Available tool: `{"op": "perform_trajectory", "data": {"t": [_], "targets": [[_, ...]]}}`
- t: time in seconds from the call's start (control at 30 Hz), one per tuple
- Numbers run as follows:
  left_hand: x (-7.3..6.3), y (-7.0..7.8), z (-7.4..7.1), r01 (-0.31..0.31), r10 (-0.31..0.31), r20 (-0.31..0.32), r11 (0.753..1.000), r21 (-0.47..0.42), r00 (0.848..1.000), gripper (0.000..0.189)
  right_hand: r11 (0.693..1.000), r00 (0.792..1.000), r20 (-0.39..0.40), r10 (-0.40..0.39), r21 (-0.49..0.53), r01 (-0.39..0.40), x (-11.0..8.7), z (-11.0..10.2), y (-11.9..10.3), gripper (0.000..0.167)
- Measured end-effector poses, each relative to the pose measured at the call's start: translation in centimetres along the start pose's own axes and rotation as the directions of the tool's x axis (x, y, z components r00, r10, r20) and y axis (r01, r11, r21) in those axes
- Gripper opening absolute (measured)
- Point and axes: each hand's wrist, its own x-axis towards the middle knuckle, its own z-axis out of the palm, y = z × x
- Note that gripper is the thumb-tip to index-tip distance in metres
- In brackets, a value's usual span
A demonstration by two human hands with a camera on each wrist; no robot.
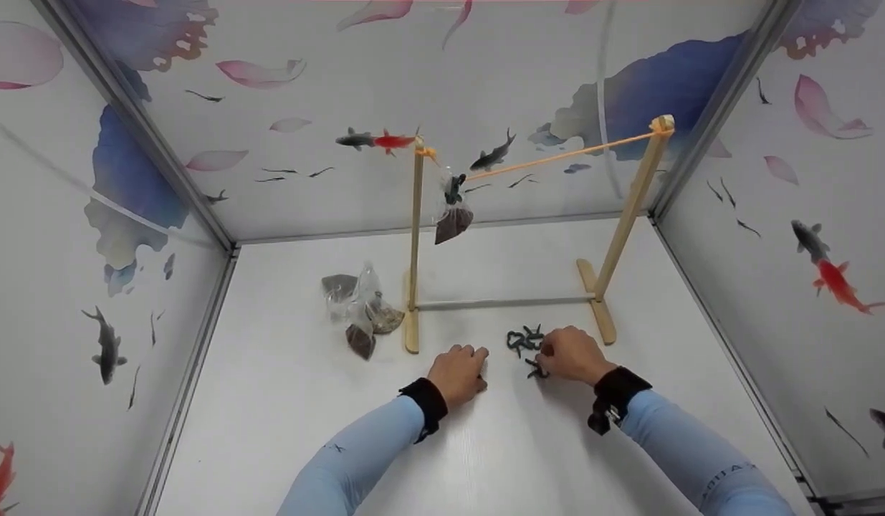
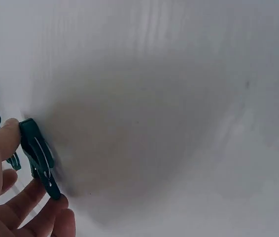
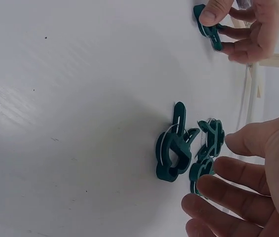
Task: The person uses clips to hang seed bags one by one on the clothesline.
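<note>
My left hand [image 1: 458,376] rests low over the table and pinches a dark green spring clip [image 2: 38,150] between thumb and fingers. The right hand [image 1: 575,355] hovers beside more such clips, its fingers [image 3: 238,185] apart and relaxed with nothing between them. One loose clip [image 3: 166,160] lies nearest in the right wrist view. Past it, a couple of clips [image 3: 211,138] lie close together, partly covered by the fingertips. A clear bag of dark contents [image 1: 453,223], clipped at its top, hangs from an orange cord [image 1: 564,155].
Wooden posts [image 1: 415,236] on flat feet carry the cord, and a pale rod [image 1: 506,304] joins them near the table. Several clear bags [image 1: 362,340] with brownish contents lie left of the frame. Patterned panels [image 1: 327,193] wall in the white table [image 1: 284,408].
</note>
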Motion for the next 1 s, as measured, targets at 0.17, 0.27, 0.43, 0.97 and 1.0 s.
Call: {"op": "perform_trajectory", "data": {"t": [0.17, 0.27, 0.43, 0.97, 1.0], "targets": [[-0.2, -0.8, 0.3, 0.036, -0.035, 0.008, 0.989, -0.142, 0.999, 0.030, 1.000, 1.000, -0.008, -0.006, 0.015, 0.006, 0.1, 0.0, -0.3, 0.018], [-0.3, -1.5, 0.6, 0.058, -0.059, 0.006, 0.967, -0.248, 0.998, 0.022, 1.000, 1.000, -0.013, -0.019, 0.013, 0.019, 0.2, -0.1, -0.5, 0.020], [-0.6, -3.0, 0.0, 0.119, -0.116, 0.032, 0.901, -0.416, 0.993, 0.021, 0.999, 0.999, -0.018, -0.034, 0.013, 0.034, 0.3, -0.4, -1.1, 0.018], [0.2, -5.9, -7.4, 0.106, -0.250, -0.156, 0.786, -0.609, 0.956, 0.019, 0.963, 0.955, -0.143, -0.259, 0.037, 0.267, 2.0, -2.4, -4.7, 0.010], [0.3, -6.0, -7.8, 0.103, -0.265, -0.179, 0.783, -0.613, 0.947, 0.018, 0.961, 0.953, -0.147, -0.264, 0.047, 0.273, 2.1, -2.4, -5.0, 0.010]]}}
